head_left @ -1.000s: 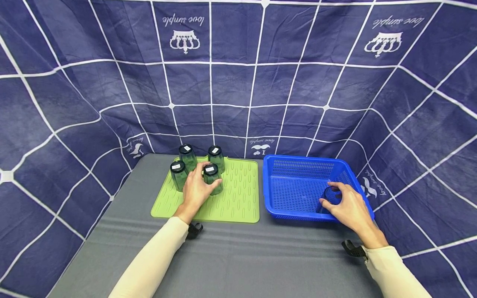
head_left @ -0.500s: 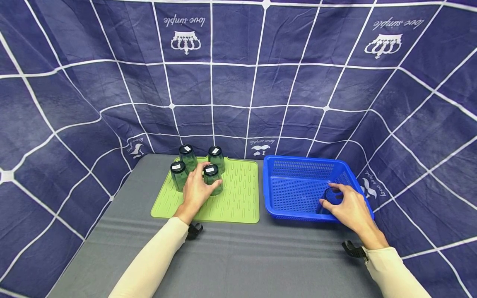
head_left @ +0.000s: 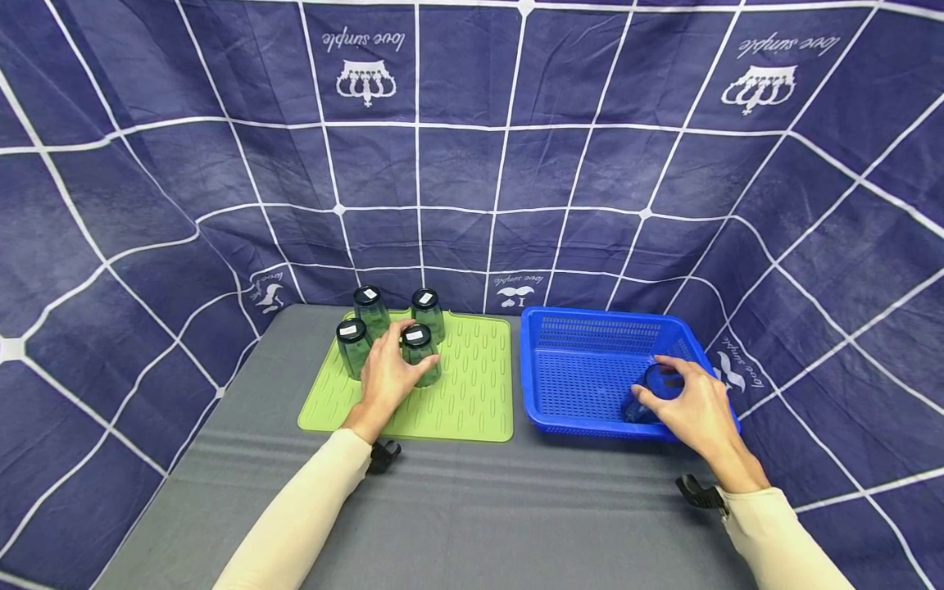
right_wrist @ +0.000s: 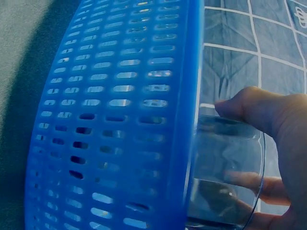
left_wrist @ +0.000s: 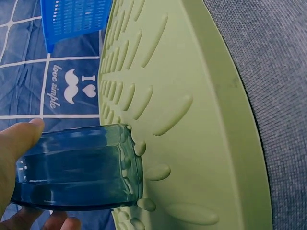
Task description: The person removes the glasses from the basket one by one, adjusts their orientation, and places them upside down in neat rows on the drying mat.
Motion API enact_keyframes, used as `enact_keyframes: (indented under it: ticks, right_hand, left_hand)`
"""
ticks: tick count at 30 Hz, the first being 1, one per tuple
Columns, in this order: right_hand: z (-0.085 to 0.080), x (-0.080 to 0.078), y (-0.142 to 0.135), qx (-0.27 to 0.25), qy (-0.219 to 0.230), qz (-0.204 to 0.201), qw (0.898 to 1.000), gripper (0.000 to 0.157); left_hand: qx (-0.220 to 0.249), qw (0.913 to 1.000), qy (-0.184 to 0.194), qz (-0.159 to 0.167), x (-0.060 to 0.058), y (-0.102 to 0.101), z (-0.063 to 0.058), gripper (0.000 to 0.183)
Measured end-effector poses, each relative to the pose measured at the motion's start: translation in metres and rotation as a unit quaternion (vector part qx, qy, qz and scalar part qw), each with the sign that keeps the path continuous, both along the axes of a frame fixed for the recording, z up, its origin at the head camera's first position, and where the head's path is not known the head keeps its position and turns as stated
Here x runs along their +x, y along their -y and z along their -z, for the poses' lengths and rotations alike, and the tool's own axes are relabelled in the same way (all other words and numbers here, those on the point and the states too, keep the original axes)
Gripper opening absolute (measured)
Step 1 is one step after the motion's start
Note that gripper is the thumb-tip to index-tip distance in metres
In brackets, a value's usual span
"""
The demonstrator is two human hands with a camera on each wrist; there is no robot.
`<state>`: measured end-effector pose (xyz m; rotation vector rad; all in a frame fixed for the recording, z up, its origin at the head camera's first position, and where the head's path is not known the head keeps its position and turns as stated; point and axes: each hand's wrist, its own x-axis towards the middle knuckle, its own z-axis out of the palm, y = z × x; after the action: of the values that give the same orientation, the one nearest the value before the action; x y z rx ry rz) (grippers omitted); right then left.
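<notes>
On a green drying mat (head_left: 475, 393), several dark-green tinted glasses stand upside down, each with a white label on its base. My left hand (head_left: 387, 373) grips the front right drinking glass (head_left: 419, 352), thumb on one side and fingers on the other. In the left wrist view that glass (left_wrist: 79, 167) has its mouth down at the mat's raised ribs. My right hand (head_left: 696, 414) holds another drinking glass (head_left: 637, 410) inside the blue basket (head_left: 528, 369). The right wrist view has this clear glass (right_wrist: 223, 167) rising above the basket's rim between thumb and fingers, its lower part behind the slotted wall.
Behind my left hand are a back left glass (head_left: 371, 310), a back right glass (head_left: 428, 315) and a front left glass (head_left: 356, 352). A grey cloth (head_left: 472, 516) covers the table. Dark blue checked fabric (head_left: 472, 164) hangs behind and at both sides.
My right hand has shifted slightly, and its glass has come up a little and tilted in the basket. The left hand and its glass have stayed in place.
</notes>
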<state>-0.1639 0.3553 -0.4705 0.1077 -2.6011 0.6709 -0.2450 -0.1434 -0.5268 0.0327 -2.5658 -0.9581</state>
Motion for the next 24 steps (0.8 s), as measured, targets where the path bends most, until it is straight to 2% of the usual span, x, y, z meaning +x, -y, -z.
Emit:
enact_keyframes:
  ticks: [15, 24]
  right_hand:
    - [-0.014, 0.006, 0.014, -0.045, -0.062, 0.008, 0.997, 0.065]
    - [-0.026, 0.014, 0.025, -0.056, -0.069, 0.013, 0.996, 0.066]
  left_hand:
    - [0.005, 0.9998, -0.016, 0.009, 0.001, 0.003, -0.001, 0.086]
    - [0.005, 0.9995, -0.027, 0.015, 0.007, 0.003, -0.005, 0.086]
